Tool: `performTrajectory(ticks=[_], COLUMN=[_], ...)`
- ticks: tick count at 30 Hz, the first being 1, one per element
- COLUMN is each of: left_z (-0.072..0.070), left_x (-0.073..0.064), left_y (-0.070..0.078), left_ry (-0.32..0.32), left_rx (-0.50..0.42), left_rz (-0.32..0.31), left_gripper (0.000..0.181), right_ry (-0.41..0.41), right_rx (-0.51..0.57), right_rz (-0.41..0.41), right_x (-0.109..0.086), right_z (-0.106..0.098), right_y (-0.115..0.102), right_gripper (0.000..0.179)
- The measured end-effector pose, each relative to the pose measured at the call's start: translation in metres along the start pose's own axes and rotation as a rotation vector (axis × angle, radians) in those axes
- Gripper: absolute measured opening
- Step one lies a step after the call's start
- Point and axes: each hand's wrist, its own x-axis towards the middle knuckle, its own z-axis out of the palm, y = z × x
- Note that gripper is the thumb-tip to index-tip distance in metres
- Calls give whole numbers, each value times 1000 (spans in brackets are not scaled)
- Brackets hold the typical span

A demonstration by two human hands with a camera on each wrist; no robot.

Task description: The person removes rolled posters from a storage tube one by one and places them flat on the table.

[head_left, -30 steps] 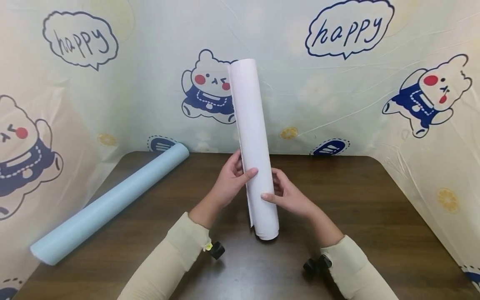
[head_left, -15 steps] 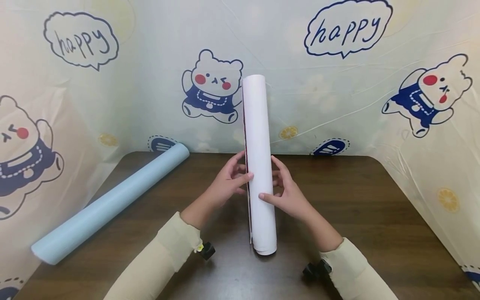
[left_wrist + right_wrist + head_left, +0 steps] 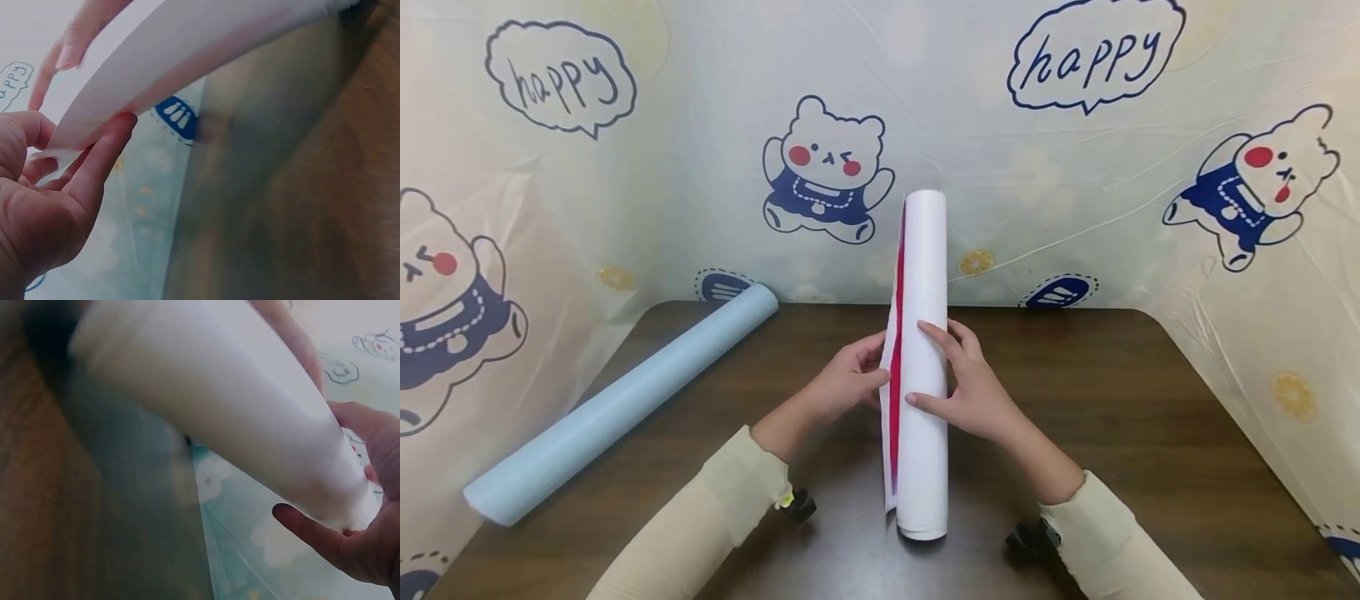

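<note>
A white paper roll (image 3: 923, 275) is held over the middle of the table, tilted away from me, with its free edge parted on the left and a red inner side (image 3: 896, 367) showing. My left hand (image 3: 846, 379) pinches that loose edge between thumb and fingers; in the left wrist view the sheet (image 3: 156, 69) runs between them. From the right, my right hand (image 3: 973, 387) grips the roll, its thumb and a finger on the front and other fingers behind. The right wrist view shows the white roll (image 3: 219, 394) within my right hand (image 3: 369, 506).
On the left of the dark wooden table (image 3: 1097, 400) a light blue roll (image 3: 625, 404) lies diagonally. A printed cloth (image 3: 715, 150) with cartoon bears hangs behind and along both sides. Small black wrist cameras are strapped at both cuffs.
The white roll has come lower and stands straighter. My left hand has drawn the loose edge leftward, opening a gap that shows red. A finger of my right hand has come round to the front.
</note>
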Motion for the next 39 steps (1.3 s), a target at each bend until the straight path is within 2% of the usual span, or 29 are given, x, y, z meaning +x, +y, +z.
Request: performTrajectory(ticks=[5, 10, 17, 23, 28, 31, 34, 36, 39], left_z=[-1, -4, -3, -2, -3, -4, -6, -7, -10], left_x=[-7, -14, -19, -20, -18, -17, -15, -14, -14], left_y=[-14, -24, -42, -52, -57, -60, -61, -60, -60], left_ry=[5, 17, -25, -29, -19, 5, 58, 96, 138], left_rx=[-6, -23, -59, -66, -60, -54, -45, -40, -21], left_rz=[-68, -101, -142, -179, -202, -217, -227, -230, -233], left_gripper=[61, 56, 50, 46, 48, 51, 62, 70, 80], right_ry=[35, 28, -23, -89, -176, -234, -284, -315, -337], right_rx=[-44, -87, -81, -219, -327, -345, -350, -396, -524], right_rz=[-24, -39, -31, -115, -149, -166, -205, -253, -332], right_x=[-4, -9, -15, -13, -7, -1, 6, 11, 17], right_z=[7, 10, 15, 17, 18, 17, 14, 13, 11], right_y=[3, 10, 16, 23, 29, 32, 34, 35, 35], right_gripper=[82, 72, 64, 49, 39, 34, 31, 33, 35])
